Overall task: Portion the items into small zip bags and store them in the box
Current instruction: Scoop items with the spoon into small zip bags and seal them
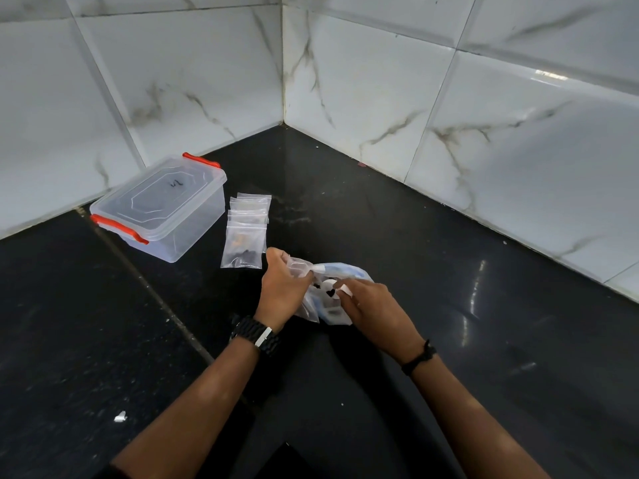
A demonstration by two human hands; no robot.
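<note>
My left hand [281,288] grips a small clear zip bag [300,267] by its mouth, just above the black counter. My right hand [371,307] pinches a small white item at the opening of a larger clear bag with blue print [345,271] that holds dark small items. Both hands meet over that bag. A row of small zip bags [246,233] lies to the upper left, the nearest one holding dark and orange pieces. The clear plastic box with red latches [162,205] stands further left with its lid on.
The black counter [449,271] runs into a corner of white marble-look wall tiles [363,98]. A white scrap [120,416] lies at the lower left. A grout seam crosses the counter on the left.
</note>
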